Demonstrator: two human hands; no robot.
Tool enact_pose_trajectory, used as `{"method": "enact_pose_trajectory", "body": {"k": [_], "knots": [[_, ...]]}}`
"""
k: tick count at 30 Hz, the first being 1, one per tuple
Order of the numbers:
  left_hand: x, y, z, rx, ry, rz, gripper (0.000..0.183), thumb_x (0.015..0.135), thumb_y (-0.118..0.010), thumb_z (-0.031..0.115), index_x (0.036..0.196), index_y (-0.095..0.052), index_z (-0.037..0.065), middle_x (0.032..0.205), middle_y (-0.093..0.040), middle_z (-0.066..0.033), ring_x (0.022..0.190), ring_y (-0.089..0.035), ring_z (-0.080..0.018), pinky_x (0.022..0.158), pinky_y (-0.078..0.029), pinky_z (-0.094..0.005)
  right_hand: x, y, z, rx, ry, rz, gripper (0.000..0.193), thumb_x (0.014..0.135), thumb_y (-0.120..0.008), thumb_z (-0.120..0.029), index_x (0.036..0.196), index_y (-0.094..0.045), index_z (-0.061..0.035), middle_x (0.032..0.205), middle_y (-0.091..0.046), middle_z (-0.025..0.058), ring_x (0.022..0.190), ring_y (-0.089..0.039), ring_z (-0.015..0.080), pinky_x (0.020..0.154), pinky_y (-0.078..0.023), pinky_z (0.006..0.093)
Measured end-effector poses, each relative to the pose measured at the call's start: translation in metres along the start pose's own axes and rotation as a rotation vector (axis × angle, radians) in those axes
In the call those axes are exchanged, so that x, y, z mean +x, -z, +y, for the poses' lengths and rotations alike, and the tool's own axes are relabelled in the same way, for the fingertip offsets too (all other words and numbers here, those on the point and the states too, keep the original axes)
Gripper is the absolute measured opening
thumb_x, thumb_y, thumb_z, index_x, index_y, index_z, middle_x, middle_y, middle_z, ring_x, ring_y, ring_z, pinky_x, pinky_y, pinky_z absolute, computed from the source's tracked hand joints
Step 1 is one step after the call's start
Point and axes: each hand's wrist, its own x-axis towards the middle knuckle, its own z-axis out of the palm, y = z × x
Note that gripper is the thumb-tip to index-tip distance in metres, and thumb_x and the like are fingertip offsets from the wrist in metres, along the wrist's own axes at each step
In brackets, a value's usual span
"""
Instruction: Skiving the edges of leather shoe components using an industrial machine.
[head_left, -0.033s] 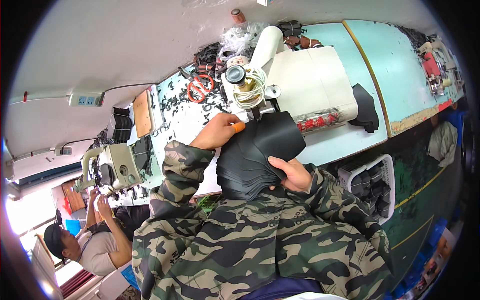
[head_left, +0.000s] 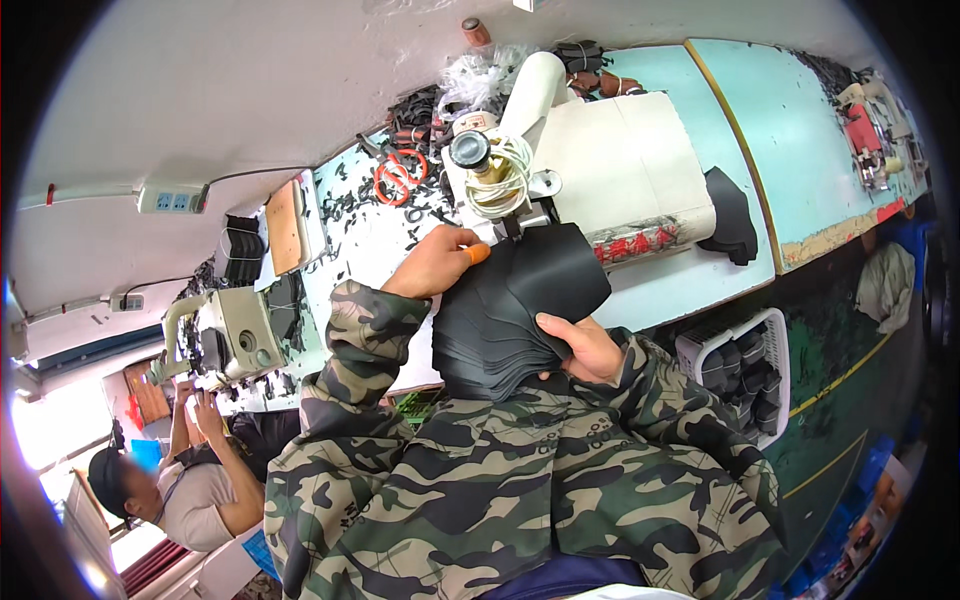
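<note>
A fanned stack of black leather-like pieces point(head_left: 500, 330) lies over my lap, its far end at the head of a white bench machine point(head_left: 535, 100). My right hand point(head_left: 585, 348) grips the stack at its right side, thumb on top and fingers mostly hidden beneath. At the far left edge of the top piece point(head_left: 560, 270), my left hand point(head_left: 440, 262) has its fingers bent, one wearing an orange finger cover point(head_left: 478, 254). Those fingertips meet the piece close to the machine's head. The contact between piece and machine is hidden.
Orange-handled scissors point(head_left: 400, 178) lie among black scraps on the left of the table. A white basket point(head_left: 735, 375) of black bundles stands at right. Another black piece point(head_left: 730, 218) rests beyond the machine. At left a co-worker point(head_left: 190, 490) sits by another machine point(head_left: 225, 335).
The co-worker's hands at the left have shifted slightly. My hands and the black stack look the same.
</note>
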Motion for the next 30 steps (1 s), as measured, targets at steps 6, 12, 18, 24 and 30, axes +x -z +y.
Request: {"method": "enact_pose_trajectory", "body": {"k": [6,12,18,24,30], "knots": [[0.017,-0.014,-0.001,-0.09,-0.138,0.063,0.024,0.091,-0.056,0.019,0.092,-0.066,-0.002,0.069,-0.059,-0.004,0.06,-0.051,-0.0112,0.056,-0.043,-0.0302,-0.009,0.007,-0.008,0.031,0.003,0.04,0.029,0.093,-0.055,-0.019,0.117,-0.052,-0.0027,0.092,-0.064,0.0059,0.069,-0.065,0.0132,0.047,-0.053,0.0263],[-0.024,-0.014,-0.006,-0.396,0.136,-0.191,0.021,0.09,-0.057,0.016,0.106,-0.061,0.003,0.082,-0.06,-0.0024,0.061,-0.053,-0.0086,0.052,-0.044,-0.0222,-0.017,0.006,-0.007,-0.06,0.139,0.141,0.03,0.093,-0.052,-0.019,0.116,-0.05,0.0005,0.09,-0.064,0.0081,0.068,-0.064,0.015,0.047,-0.052,0.0273],[-0.023,-0.01,0.007,-0.497,0.213,-0.108,0.018,0.089,-0.057,0.013,0.093,-0.065,-0.002,0.078,-0.063,-0.0023,0.066,-0.056,-0.0108,0.063,-0.046,-0.0252,-0.012,0.008,0.001,-0.043,0.141,0.124,0.031,0.092,-0.056,-0.019,0.118,-0.05,-0.004,0.093,-0.061,0.0046,0.07,-0.063,0.0109,0.043,-0.05,0.0241],[0.019,-0.006,0.012,-0.025,-0.01,0.018,0.027,0.088,-0.06,0.024,0.084,-0.069,-0.001,0.069,-0.062,-0.0078,0.064,-0.055,-0.0133,0.059,-0.045,-0.0297,-0.003,0.003,-0.007,0.046,0.006,0.055,0.028,0.092,-0.056,-0.019,0.115,-0.051,-0.0033,0.09,-0.063,0.0051,0.068,-0.064,0.0132,0.045,-0.052,0.0271],[-0.012,-0.009,-0.016,-0.476,0.08,-0.228,0.026,0.091,-0.057,0.019,0.108,-0.063,0.0,0.077,-0.061,-0.0017,0.065,-0.054,-0.0079,0.057,-0.043,-0.0217,-0.012,0.011,-0.008,-0.048,0.162,0.08,0.029,0.092,-0.055,-0.018,0.116,-0.05,-0.0027,0.09,-0.063,0.0066,0.067,-0.064,0.0141,0.046,-0.054,0.0283]]}}
